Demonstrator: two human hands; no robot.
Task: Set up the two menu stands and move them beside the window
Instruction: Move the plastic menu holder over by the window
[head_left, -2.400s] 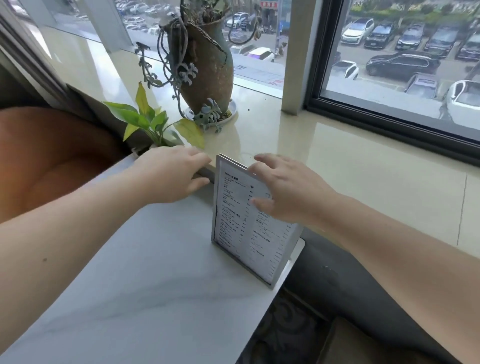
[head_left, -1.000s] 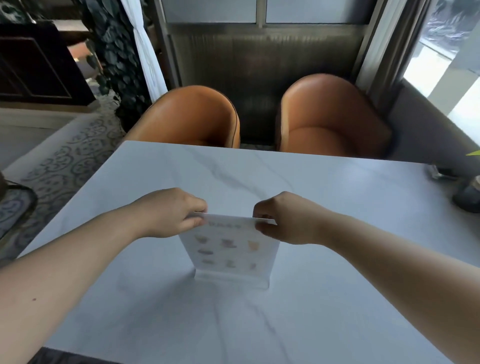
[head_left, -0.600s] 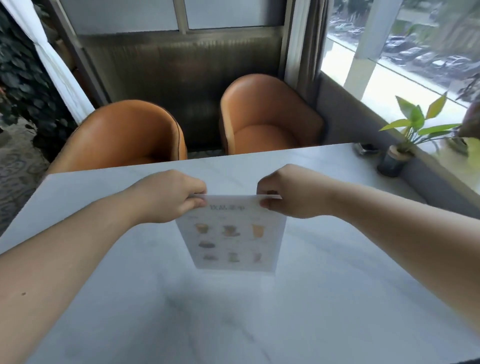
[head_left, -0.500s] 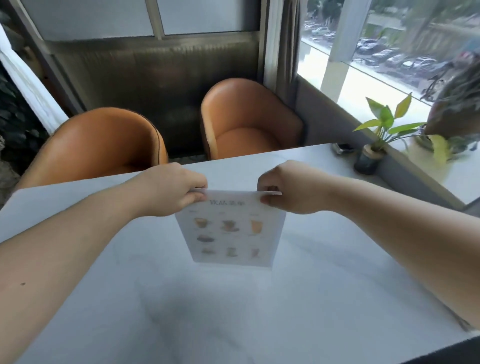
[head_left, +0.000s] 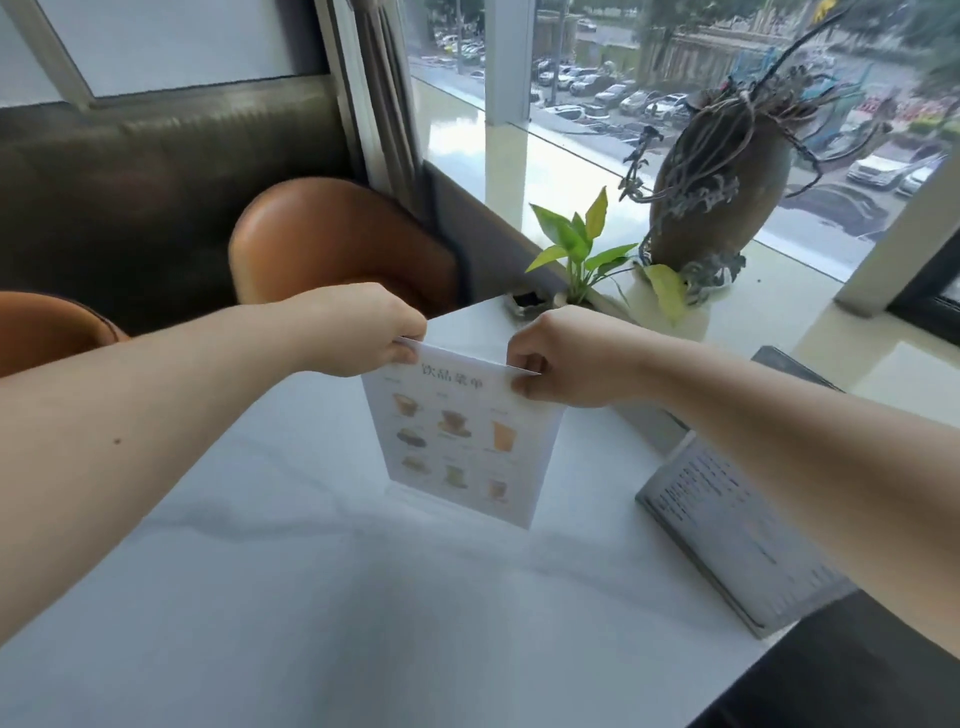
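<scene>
Left hand (head_left: 363, 332) and right hand (head_left: 561, 364) pinch top corners of picture menu stand (head_left: 462, 441) above table (head_left: 363, 597) left of text menu stand (head_left: 727, 525); looks light, stiff, slippery, best gripped by edges

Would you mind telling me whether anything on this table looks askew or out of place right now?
Nothing is spilled or damaged. The picture menu stand is pinched at its top corners by the left hand and right hand. The text menu stand stands upright at the window edge.
</scene>
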